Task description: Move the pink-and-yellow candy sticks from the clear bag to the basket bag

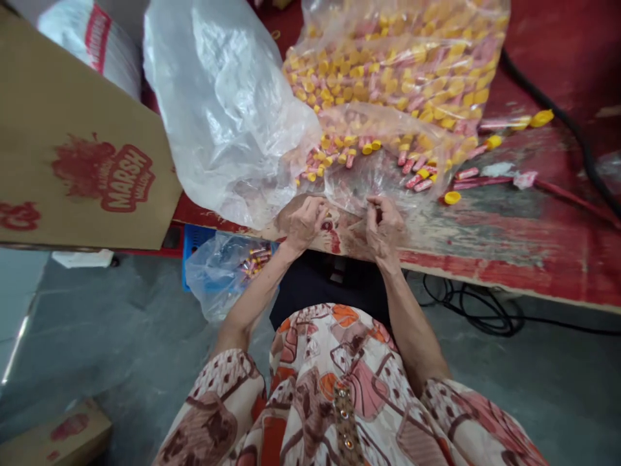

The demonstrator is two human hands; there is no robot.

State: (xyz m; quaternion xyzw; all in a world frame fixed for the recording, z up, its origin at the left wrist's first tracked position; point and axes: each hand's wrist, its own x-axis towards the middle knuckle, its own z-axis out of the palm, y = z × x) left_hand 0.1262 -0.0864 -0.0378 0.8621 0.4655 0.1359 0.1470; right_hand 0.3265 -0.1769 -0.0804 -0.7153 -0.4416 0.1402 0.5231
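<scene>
My left hand [305, 223] and my right hand [385, 228] sit close together at the table's front edge, fingertips pinched. Whatever lies between the fingers of each hand is too small to tell. Just beyond them, a clear plastic bag [383, 65] spills a heap of pink tubes with yellow caps [359, 155]. A loose pink tube [467, 173] and a yellow cap [452, 197] lie on the red-painted wooden table [485, 252], right of my right hand. A second clear bag [218, 110] billows left of the heap.
A brown cardboard box flap printed "MARSH" [82, 155] juts in at the left. Below the table edge are a blue crate [194, 255] and a bag of tubes [237, 272]. A black cable [567, 123] crosses the table's right side; others [470, 307] lie on the grey floor.
</scene>
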